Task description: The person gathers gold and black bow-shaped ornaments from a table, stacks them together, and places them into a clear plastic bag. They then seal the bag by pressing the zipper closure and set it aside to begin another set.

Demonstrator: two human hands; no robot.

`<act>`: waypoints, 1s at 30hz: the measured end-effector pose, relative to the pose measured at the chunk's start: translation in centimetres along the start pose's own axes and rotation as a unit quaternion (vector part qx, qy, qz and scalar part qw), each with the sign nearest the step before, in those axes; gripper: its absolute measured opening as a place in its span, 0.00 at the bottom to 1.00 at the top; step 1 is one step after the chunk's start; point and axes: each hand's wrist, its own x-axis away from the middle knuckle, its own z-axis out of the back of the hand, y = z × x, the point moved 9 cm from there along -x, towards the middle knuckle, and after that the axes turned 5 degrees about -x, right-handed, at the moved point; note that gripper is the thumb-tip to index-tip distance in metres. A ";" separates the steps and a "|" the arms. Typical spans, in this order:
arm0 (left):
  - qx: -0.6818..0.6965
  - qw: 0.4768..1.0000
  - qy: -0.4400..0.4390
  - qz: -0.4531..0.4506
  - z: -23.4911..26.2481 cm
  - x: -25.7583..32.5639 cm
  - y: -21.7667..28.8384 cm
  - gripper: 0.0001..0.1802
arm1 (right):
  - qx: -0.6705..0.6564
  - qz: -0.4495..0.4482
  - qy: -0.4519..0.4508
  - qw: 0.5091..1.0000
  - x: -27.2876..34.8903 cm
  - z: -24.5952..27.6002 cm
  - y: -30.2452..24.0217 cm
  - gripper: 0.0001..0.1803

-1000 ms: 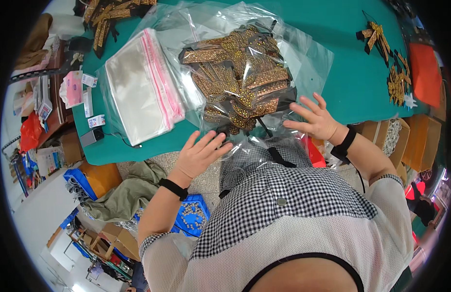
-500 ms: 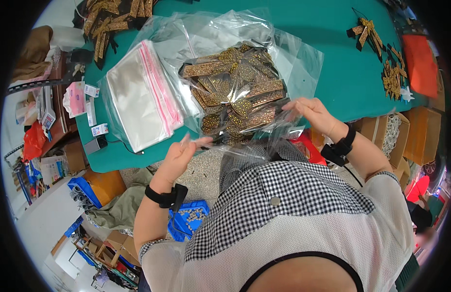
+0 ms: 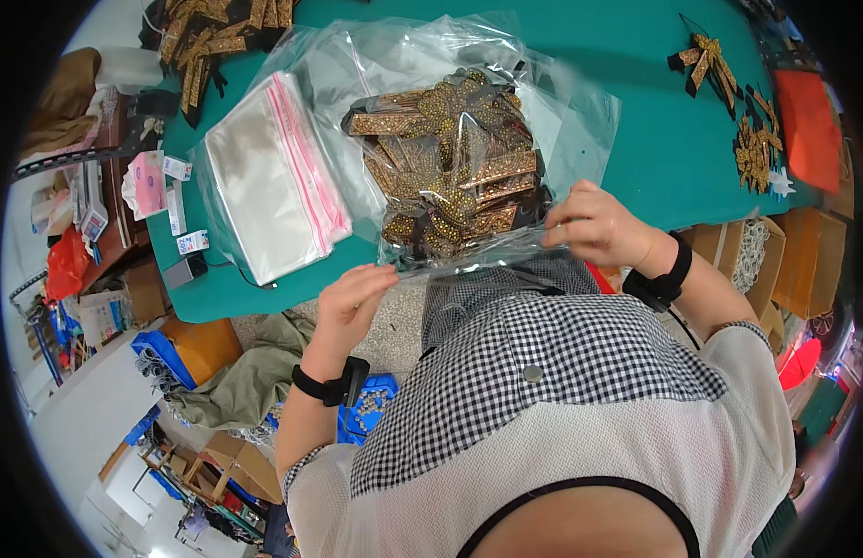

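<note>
A clear plastic bag [image 3: 575,126] lies on the green table, with several gold-beaded black bows [image 3: 454,172] heaped inside it. My left hand [image 3: 347,302] pinches the left end of the bag's near edge. At the right end of that edge, my right hand [image 3: 601,228] is closed on the film with its fingers curled. Between the two hands the edge is drawn fairly straight, just in front of the bows and over the table's near rim.
Flat clear bags with pink seal strips [image 3: 278,181] are stacked at the left. More gold bows [image 3: 213,42] lie at the far left, others [image 3: 706,65] at the far right, beside a red sheet [image 3: 803,126]. Open cardboard boxes [image 3: 808,260] stand right of the green table [image 3: 655,177].
Both hands have closed on the bag's near edge, where their fingers were more stretched out before. The edge has become straighter, and the bows have shifted slightly in the bag.
</note>
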 end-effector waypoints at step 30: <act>-0.311 0.768 -0.281 -0.484 -3.5 7.5 -11.2 0.26 | 0.374 0.144 0.062 0.914 8.7 -13.3 -3.2 0.19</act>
